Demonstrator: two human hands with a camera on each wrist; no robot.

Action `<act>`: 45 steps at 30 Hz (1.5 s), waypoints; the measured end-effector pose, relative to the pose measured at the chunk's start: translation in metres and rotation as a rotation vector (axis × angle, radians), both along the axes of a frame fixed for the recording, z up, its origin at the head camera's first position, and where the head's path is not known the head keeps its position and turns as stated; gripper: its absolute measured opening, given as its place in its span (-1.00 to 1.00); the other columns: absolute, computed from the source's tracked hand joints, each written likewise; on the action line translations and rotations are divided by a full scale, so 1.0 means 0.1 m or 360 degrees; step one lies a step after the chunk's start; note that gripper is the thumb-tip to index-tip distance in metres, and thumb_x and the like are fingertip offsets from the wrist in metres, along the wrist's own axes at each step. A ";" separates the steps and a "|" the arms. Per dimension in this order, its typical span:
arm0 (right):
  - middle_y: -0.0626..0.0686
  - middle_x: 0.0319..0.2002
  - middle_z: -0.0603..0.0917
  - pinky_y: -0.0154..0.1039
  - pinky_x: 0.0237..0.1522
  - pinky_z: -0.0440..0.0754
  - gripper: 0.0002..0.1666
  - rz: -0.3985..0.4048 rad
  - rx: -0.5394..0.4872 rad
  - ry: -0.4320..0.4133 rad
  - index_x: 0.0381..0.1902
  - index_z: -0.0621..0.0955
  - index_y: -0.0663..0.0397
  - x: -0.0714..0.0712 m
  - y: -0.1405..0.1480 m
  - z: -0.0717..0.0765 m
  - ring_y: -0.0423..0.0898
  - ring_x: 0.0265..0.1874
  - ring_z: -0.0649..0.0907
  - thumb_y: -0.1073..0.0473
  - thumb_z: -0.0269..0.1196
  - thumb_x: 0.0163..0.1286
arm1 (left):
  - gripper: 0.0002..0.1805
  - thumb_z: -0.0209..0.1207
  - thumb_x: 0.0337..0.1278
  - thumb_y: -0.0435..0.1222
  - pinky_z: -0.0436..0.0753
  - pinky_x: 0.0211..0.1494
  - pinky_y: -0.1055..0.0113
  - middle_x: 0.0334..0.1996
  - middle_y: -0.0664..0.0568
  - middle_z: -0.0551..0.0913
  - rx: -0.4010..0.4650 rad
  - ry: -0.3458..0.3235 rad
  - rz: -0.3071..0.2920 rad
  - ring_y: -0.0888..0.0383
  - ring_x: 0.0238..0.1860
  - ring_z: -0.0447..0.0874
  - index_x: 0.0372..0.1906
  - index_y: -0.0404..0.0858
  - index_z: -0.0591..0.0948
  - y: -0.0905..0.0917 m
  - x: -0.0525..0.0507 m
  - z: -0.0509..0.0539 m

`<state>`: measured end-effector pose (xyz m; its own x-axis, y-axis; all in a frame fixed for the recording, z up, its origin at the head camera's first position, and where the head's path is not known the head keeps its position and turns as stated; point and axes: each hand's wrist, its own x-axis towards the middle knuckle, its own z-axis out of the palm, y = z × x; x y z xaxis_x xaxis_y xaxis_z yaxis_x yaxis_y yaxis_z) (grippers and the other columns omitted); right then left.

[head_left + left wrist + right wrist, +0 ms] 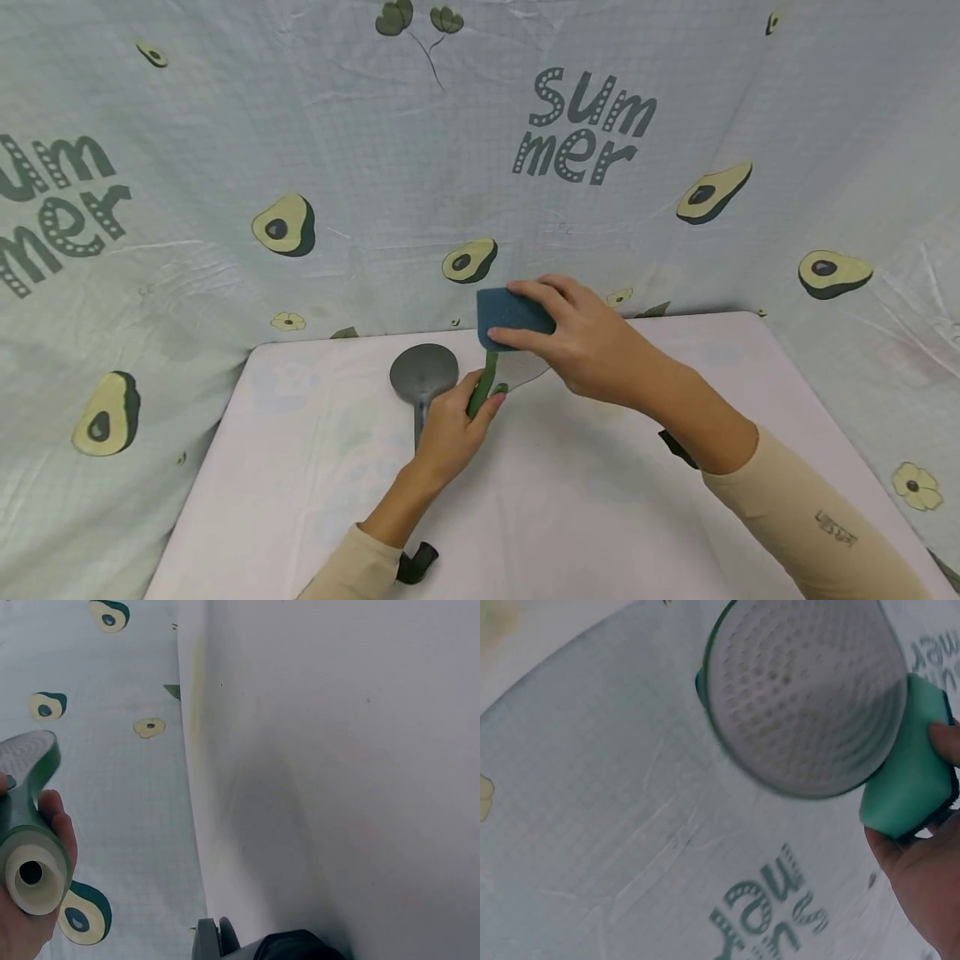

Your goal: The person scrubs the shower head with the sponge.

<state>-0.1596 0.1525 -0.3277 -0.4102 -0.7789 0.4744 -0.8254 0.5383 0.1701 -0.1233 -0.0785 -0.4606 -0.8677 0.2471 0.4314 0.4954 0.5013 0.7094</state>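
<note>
Clock from head view, 12 = away from the person. Near edge, about 7 o'clock from the left hand [453, 423]: black object [418, 562], partly behind the left sleeve [356, 567]; can't identify it. Right sleeve [813, 512] at 4 o'clock. Left hand: fingers and thumb wrapped round the green handle of a shower head [806, 697], raised mid-table. Its round nubby face shows in the right wrist view. Right hand [581, 337], at 2 o'clock from the left, pinches a blue-green sponge [506, 317] between thumb and fingers. Sponge overlaps the shower head; contact unclear. Dark grey round thing with handle [423, 373] lies on the table [570, 508], left hand's 11 o'clock. Avocado-print cloth [360, 167] behind at 12.
</note>
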 end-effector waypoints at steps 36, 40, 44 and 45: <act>0.26 0.38 0.48 0.04 0.23 0.62 -0.36 -0.0106 0.0104 0.0410 0.33 0.63 -0.26 0.34 -0.16 -0.75 0.24 0.23 0.56 0.13 0.51 0.29 | -0.73 0.34 0.21 -0.31 0.58 -0.54 0.42 -0.44 0.00 0.71 0.0213 -0.0361 0.0147 0.31 -0.63 0.52 -0.02 -0.30 0.67 0.06 0.00 0.12; 0.27 0.39 0.45 0.07 0.19 0.63 -0.24 -0.0174 0.0022 0.0427 0.35 0.61 -0.27 0.28 -0.08 -0.59 0.25 0.26 0.53 0.16 0.58 0.18 | -0.62 0.40 0.21 -0.27 0.64 -0.46 0.42 -0.34 -0.05 0.71 0.0254 -0.0414 0.0134 0.28 -0.53 0.61 0.09 -0.31 0.67 0.05 0.00 0.14; 0.28 0.41 0.43 0.11 0.14 0.65 -0.21 -0.0216 -0.0088 0.0417 0.35 0.60 -0.28 0.22 -0.05 -0.49 0.27 0.29 0.49 0.23 0.57 0.16 | -0.54 0.42 0.19 -0.28 0.66 -0.46 0.42 -0.27 -0.09 0.70 0.0299 -0.0452 0.0128 0.26 -0.52 0.65 0.18 -0.31 0.63 0.05 0.01 0.17; 0.28 0.41 0.43 0.11 0.14 0.65 -0.22 -0.0207 -0.0087 0.0424 0.35 0.61 -0.27 0.22 -0.06 -0.50 0.27 0.29 0.50 0.23 0.57 0.16 | -0.54 0.42 0.19 -0.30 0.67 -0.47 0.42 -0.27 -0.10 0.70 0.0319 -0.0455 0.0123 0.25 -0.53 0.66 0.18 -0.32 0.63 0.05 0.01 0.16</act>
<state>-0.1379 0.1464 -0.3781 -0.3601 -0.6983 0.6187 -0.6791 0.6509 0.3393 -0.1222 -0.0731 -0.4441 -0.9732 0.1112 0.2015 0.2286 0.3664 0.9019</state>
